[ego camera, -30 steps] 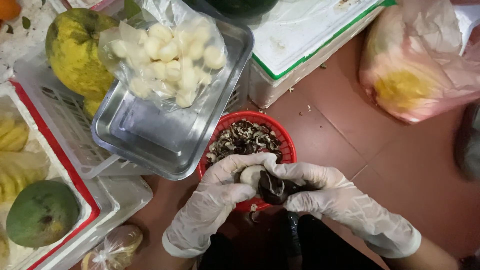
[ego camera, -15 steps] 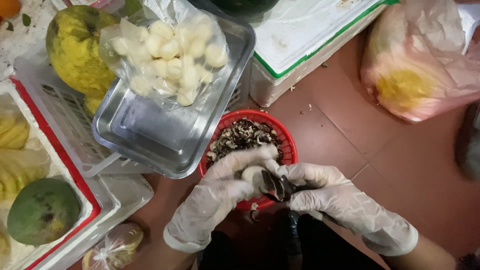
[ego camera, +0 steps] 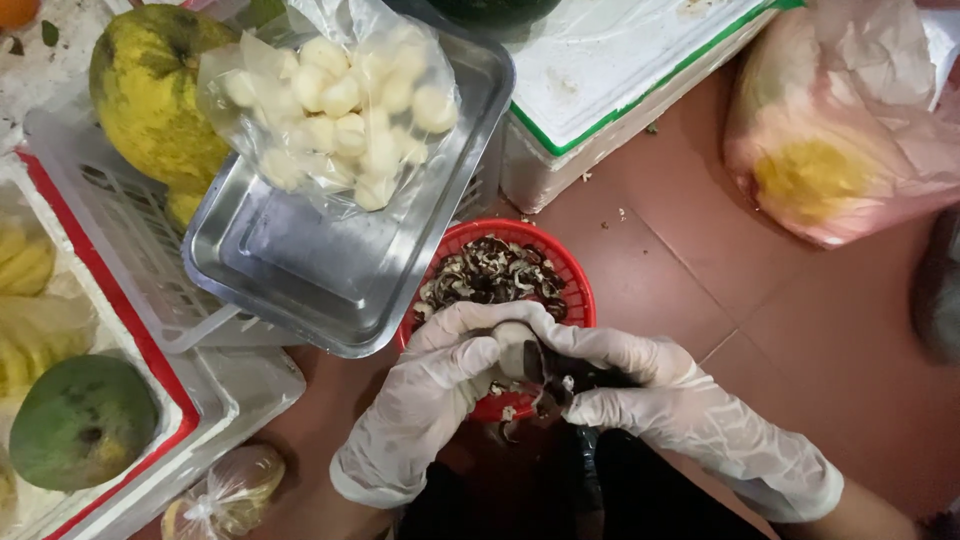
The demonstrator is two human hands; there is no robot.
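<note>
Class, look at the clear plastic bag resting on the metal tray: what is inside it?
The clear plastic bag holds a heap of pale, peeled, rounded pieces. Pieces lower in the heap are hidden by those above.

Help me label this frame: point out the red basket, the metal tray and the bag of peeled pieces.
red basket (ego camera: 575, 290), head view, on its right rim.
metal tray (ego camera: 330, 275), head view, on its bare floor.
bag of peeled pieces (ego camera: 340, 110), head view, on its middle.

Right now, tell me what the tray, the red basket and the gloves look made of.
Tray: metal, likely stainless steel, with a dull grey sheen. Red basket: moulded plastic, slotted wall. Gloves on the left hand and right hand: thin, wrinkled, translucent white, probably plastic or vinyl.
</note>
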